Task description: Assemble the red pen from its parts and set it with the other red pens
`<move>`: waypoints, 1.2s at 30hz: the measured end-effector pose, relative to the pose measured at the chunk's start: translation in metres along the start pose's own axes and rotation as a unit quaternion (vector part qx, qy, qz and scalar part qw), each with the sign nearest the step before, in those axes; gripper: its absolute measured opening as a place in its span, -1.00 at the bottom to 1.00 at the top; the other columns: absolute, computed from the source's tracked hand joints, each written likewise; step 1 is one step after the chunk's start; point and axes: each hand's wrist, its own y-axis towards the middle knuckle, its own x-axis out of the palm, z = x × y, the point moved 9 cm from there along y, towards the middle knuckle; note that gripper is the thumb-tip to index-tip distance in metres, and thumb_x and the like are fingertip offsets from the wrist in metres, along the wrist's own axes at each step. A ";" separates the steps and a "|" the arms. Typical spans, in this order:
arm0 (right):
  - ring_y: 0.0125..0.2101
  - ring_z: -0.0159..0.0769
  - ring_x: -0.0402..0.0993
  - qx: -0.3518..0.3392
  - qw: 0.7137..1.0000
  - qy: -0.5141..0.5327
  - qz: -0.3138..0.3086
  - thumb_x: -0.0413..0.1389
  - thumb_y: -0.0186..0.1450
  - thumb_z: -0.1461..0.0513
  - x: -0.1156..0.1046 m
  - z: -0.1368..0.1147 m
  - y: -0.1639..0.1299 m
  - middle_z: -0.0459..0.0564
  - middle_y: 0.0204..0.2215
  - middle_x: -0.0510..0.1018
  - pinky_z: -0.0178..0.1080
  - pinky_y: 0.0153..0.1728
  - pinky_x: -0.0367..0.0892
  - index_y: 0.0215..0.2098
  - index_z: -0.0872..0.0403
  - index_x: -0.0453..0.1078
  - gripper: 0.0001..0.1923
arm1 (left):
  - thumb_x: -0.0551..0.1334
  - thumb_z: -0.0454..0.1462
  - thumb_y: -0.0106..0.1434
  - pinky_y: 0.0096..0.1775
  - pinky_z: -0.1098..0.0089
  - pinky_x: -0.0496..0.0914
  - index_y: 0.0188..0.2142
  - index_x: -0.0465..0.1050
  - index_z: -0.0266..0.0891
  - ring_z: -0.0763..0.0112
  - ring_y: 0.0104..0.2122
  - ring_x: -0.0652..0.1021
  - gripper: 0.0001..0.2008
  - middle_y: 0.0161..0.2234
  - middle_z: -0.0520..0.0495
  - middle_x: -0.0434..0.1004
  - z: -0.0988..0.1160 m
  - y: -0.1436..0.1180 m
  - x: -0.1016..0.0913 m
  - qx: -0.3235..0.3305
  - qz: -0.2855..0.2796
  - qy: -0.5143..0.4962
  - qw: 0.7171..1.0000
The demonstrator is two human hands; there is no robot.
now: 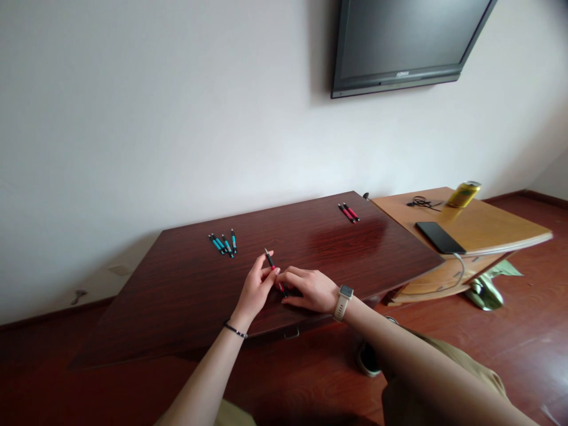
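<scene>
Head view: both hands' fingers were pinched shut on one red pen (271, 264) near the front edge of the dark table (186, 296); left hand (255, 290) held its upper barrel w/ tip poking past the fingertips, right hand (310, 289) covered the lower end. Best to keep grip steady, pull straight along the barrel. Blue pens (223, 242) lay toward the back-left, two red pens (349, 212) at the back-right corner.

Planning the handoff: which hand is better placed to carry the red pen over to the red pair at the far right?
Probably the right hand: it already touches the red pen and is on the side of the red pair. The left hand is on the side of the blue pens.
</scene>
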 end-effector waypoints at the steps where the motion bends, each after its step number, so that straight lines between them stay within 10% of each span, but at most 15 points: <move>1: -0.07 -0.19 0.58 -0.001 1.000 0.000 -0.001 0.22 0.47 0.03 0.000 0.000 0.000 0.03 0.03 0.54 -0.23 -0.11 0.48 0.28 -0.06 0.28 -0.52 | 0.27 -0.01 0.44 -0.15 0.25 0.53 0.40 0.20 -0.29 0.25 -0.35 0.64 -0.32 -0.40 0.00 0.60 0.000 0.000 0.000 0.000 -0.001 -0.001 1.000; 16: -0.06 -0.19 0.53 -0.020 1.000 -0.001 -0.003 0.20 0.49 0.06 -0.004 -0.004 0.000 0.03 -0.03 0.57 -0.23 -0.08 0.44 0.10 -0.04 0.37 -0.70 | 0.25 -0.01 0.46 -0.24 0.32 0.48 0.54 -0.09 -0.22 0.29 -0.38 0.60 -0.16 -0.38 0.03 0.57 -0.007 -0.001 0.005 -0.001 -0.013 0.018 1.000; 36: 0.01 -0.17 0.56 -0.014 1.000 0.004 -0.023 0.16 0.50 0.04 -0.004 -0.003 -0.003 0.05 0.08 0.55 -0.21 -0.03 0.49 0.28 -0.07 0.33 -0.57 | 0.30 -0.03 0.41 -0.19 0.24 0.55 0.48 0.04 -0.14 0.19 -0.30 0.68 -0.22 -0.30 -0.05 0.66 -0.004 0.003 -0.001 -0.013 0.031 0.021 0.999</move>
